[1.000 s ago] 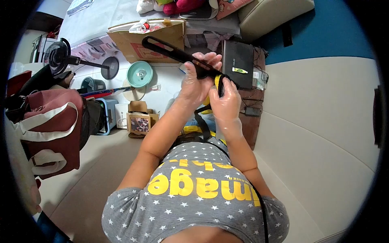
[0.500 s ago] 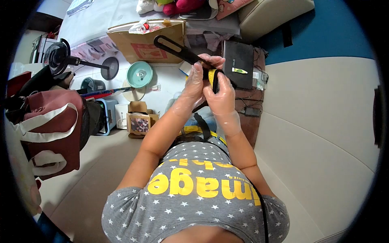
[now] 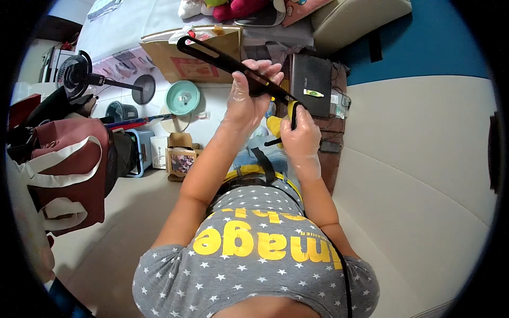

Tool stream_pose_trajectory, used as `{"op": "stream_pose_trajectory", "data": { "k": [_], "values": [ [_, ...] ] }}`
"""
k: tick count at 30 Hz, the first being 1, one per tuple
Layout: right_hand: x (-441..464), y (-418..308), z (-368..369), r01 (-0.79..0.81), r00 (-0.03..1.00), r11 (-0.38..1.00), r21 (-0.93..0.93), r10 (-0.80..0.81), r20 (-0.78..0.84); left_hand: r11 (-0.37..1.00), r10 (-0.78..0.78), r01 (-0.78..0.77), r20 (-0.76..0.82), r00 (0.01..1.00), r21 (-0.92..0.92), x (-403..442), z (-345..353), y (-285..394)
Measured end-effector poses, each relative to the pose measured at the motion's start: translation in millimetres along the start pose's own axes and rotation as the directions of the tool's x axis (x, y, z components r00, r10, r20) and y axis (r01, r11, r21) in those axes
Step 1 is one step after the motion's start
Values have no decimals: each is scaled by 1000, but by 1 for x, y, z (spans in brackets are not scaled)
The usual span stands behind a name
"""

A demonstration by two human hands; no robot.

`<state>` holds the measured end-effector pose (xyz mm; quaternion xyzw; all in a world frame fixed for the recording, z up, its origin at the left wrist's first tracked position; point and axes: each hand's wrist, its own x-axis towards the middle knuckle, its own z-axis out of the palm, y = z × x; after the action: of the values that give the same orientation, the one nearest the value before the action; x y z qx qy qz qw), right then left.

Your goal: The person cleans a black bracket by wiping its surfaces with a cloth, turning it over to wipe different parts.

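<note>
A long black bar with a slot through its far end slants across in front of me; its exact kind I cannot make out. My left hand, in a thin clear glove, has its thumb and fingers on either side of the bar. A yellow-and-black strap meets the bar's lower end. Fingers of my right hand, also gloved, are closed round this strap. Part of the strap hangs beside that hand, above my lap.
A black laptop with a small tube on it lies at the right. Beyond my left hand stand a cardboard box and a green basin. A fan and a maroon bag occupy the left side.
My hands have moved apart, the left up and left with the bar, the right down and right. More of the bar and the yellow strap shows between them.
</note>
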<state>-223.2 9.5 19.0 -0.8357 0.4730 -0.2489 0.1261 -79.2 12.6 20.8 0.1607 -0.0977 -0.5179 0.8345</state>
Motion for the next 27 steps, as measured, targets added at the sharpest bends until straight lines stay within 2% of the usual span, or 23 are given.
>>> {"op": "stream_pose_trajectory", "data": {
  "k": [1, 3, 6, 10, 13, 15, 18, 19, 21, 22, 24, 25, 26, 27],
  "values": [
    [3, -2, -2, -17, 1000, 1000, 3, 17, -6, 1000, -1, 1, 1, 1000, 0, 1, -2, -1],
    [8, -6, -6, -44, 999, 999, -1, 44, -18, 987, 11, -14, -19, 1000, -161, 2, -5, -2],
    [11, -18, -11, -44, 999, 999, 2, 44, -16, 973, -10, 4, -24, 1000, -230, 3, -7, 1],
    [12, -38, -9, 21, 1000, 1000, 10, -20, -17, 980, -77, 76, -1, 997, -186, -8, -5, -14],
    [17, -53, -8, 88, 996, 995, 37, -88, 9, 962, -185, 188, 33, 982, -200, -16, -3, -29],
    [20, -55, -7, 83, 995, 992, 97, -87, 43, 969, -167, 172, 43, 985, -178, -11, -3, -23],
    [20, -52, -5, 109, 994, 977, 182, -112, 6, 975, -136, 143, 53, 989, -170, -8, -9, -17],
    [20, -48, -8, 113, 993, 977, 182, -115, 5, 974, -106, 105, 1, 994, -200, -6, -11, -14],
    [17, -35, -19, 394, 919, 843, 366, -363, -154, 947, -85, 58, -73, 994, -315, 0, -12, -3],
    [13, -33, -23, 395, 919, 841, 371, -366, -148, 923, -105, 67, -80, 991, -380, -2, -10, 3],
    [7, -30, -31, 345, 925, 888, 304, -268, -268, 923, -127, 93, -68, 990, -374, -4, -4, 10],
    [3, -21, -28, 313, 930, 921, 233, -248, -270, 923, -117, 84, -68, 991, -375, -5, -5, 12],
    [3, -18, -26, 305, 907, 935, 180, -228, -355, 953, -166, 121, -143, 976, -278, -7, -8, 12],
    [3, -11, -22, 288, 909, 944, 161, -217, -355, 969, -206, 167, -222, 953, -183, -9, -10, 12]
  ]
}}
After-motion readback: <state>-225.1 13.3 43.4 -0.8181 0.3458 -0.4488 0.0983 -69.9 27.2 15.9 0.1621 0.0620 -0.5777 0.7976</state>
